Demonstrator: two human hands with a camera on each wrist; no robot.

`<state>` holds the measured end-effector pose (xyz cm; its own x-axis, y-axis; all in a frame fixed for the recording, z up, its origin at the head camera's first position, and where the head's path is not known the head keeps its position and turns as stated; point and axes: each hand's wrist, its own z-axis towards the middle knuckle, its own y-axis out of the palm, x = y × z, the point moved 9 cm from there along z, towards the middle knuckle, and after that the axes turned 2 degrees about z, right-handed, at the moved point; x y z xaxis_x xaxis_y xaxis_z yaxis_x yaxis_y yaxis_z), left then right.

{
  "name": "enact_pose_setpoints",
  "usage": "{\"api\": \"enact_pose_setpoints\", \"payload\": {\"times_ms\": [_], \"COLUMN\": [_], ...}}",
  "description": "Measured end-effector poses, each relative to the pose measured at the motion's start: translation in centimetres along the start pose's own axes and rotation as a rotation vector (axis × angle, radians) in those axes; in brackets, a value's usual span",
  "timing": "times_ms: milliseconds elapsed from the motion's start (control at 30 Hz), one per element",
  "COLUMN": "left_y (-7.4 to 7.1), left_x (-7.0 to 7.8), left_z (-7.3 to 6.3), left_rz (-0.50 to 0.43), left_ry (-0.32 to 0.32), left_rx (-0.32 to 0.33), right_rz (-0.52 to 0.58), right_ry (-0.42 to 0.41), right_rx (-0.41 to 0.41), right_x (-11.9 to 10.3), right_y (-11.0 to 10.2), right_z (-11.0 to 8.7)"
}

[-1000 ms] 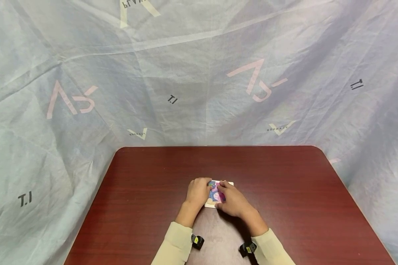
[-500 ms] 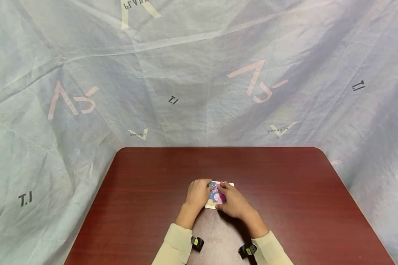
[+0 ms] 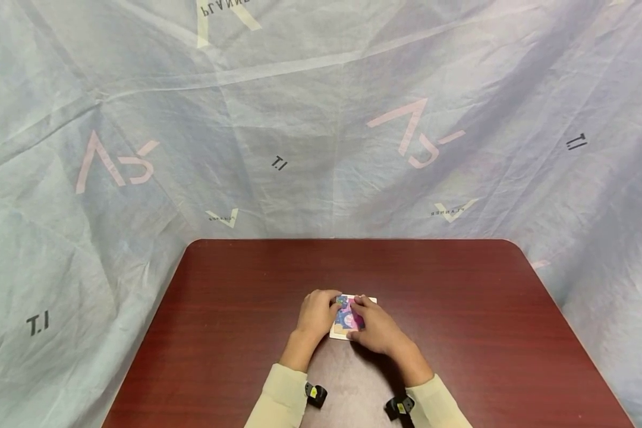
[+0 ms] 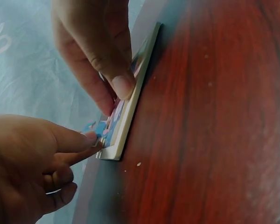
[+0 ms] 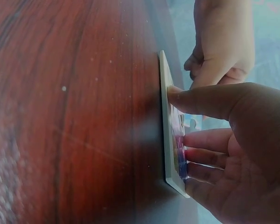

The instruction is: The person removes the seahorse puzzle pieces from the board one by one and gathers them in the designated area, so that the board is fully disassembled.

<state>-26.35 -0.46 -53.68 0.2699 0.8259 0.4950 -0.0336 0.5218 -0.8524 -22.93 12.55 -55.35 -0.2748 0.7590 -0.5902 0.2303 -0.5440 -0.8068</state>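
Observation:
A small jigsaw puzzle (image 3: 346, 325) with a white frame and a blue, pink and beige picture lies flat on the table. My left hand (image 3: 314, 315) is at its left side. Between thumb and index finger it pinches a blue puzzle piece (image 4: 99, 128), tilted up just over the end of the board, as the left wrist view shows. My right hand (image 3: 378, 327) rests across the puzzle's right part. Its thumb (image 5: 176, 92) presses on the near border while the fingers (image 5: 210, 154) touch the picture, covering part of it.
The dark red wooden table (image 3: 235, 273) has rounded far corners. Grey printed cloth (image 3: 299, 119) hangs behind it and along both sides. A black wrist camera is strapped at each cream sleeve (image 3: 280, 389).
The left wrist has shifted slightly to the left, its hand still at the puzzle's left side. The right hand stays in the same place on the puzzle.

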Motion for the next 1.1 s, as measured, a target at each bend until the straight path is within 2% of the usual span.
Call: {"api": "enact_pose_setpoints", "payload": {"times_ms": [133, 233, 400, 633, 867, 1100], "left_y": [-0.3, -0.8, -2.0, -4.1, -4.9, -5.7], "left_x": [-0.1, -0.1, -0.9, -1.5, -2.6, -3.8], "left_z": [-0.1, -0.1, -0.3, -0.6, -1.0, -1.8], "left_rz": [-0.022, -0.073, -0.14, -0.173, -0.209, -0.22], "left_ry": [0.012, 0.023, -0.03, -0.044, -0.127, -0.167], "left_rx": [0.02, 0.032, 0.053, 0.096, 0.114, 0.136], "right_rz": [0.005, 0.006, -0.001, -0.016, -0.026, -0.032], "right_ry": [-0.004, 0.003, 0.01, 0.012, 0.017, 0.008], "right_rx": [0.005, 0.011, -0.002, -0.005, -0.01, -0.009], "right_x": [0.0, 0.1, 0.1, -0.1, -0.1, -0.3], "right_y": [-0.1, -0.2, -0.1, -0.2, 0.0, 0.2], "right_z": [-0.1, -0.2, -0.2, -0.1, -0.1, -0.1]}}
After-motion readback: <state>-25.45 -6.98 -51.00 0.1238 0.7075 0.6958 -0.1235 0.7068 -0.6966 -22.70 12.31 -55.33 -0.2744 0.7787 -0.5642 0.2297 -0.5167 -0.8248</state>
